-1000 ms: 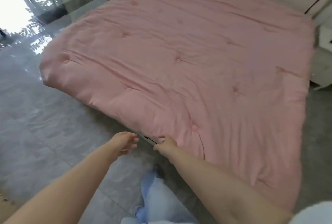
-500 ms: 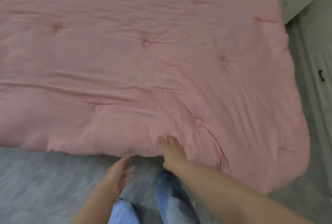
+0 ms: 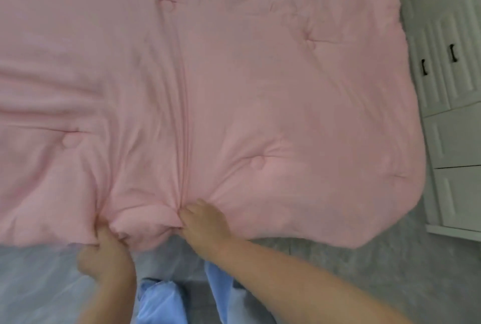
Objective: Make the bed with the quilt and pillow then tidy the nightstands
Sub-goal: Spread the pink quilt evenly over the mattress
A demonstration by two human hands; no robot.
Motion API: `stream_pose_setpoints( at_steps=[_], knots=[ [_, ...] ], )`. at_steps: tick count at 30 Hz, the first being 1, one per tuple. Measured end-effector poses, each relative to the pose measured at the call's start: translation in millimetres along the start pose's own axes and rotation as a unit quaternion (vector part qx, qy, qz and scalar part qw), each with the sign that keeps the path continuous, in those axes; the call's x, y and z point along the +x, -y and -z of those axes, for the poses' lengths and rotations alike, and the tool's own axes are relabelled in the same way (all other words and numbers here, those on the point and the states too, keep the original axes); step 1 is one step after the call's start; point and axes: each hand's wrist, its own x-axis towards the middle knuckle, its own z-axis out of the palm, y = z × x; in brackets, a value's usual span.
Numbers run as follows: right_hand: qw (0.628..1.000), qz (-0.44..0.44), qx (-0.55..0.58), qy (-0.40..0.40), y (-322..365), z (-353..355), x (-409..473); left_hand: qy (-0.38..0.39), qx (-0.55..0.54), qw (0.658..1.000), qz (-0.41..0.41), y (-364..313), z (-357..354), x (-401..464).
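Our left hand (image 3: pixel 104 256) gripped the near hem of the pink quilt (image 3: pixel 234 89), fingers curled into a bunched fold of the fabric, while our right hand (image 3: pixel 205 222) pinched the same edge just beside it, at the foot of a long crease that ran up the middle. The quilt lay spread across the bed and filled most of the view, its tufted dimples scattered over the surface and its near right corner drooping toward the grey floor (image 3: pixel 338 258). We stood at the bed's edge on that floor, our legs in light blue trousers (image 3: pixel 161 297) visible between our forearms. Along the right side stood a white cabinet (image 3: pixel 458 141) with paneled doors and dark handles (image 3: pixel 424 67), its doors closed, so we could not tell what it held.
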Motion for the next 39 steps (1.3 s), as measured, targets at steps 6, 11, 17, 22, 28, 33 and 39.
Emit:
stream_pose_setpoints(
  at_steps=[6,11,17,22,28,33,39],
  knots=[
    [0.989,0.0,-0.037,0.146,8,-16,-1,0.095,0.05,0.986,0.124,33,29,45],
    [0.986,-0.046,0.009,0.16,11,-8,-2,0.119,0.007,0.977,0.176,10,26,48],
    [0.988,-0.046,0.012,0.149,45,41,-5,0.155,-0.032,0.981,0.109,-31,81,10],
    [0.986,-0.02,-0.032,0.16,98,102,4,0.123,-0.059,0.99,-0.024,-83,137,-13],
    [0.985,0.01,-0.03,0.167,179,136,-9,0.189,-0.086,0.977,-0.048,-126,224,-41],
    [0.985,0.036,-0.076,0.153,242,138,-33,0.198,-0.068,0.975,-0.076,-126,312,-50],
    [0.984,0.056,-0.089,0.144,347,123,-56,0.156,-0.056,0.981,-0.101,-111,440,-33]
  ],
)
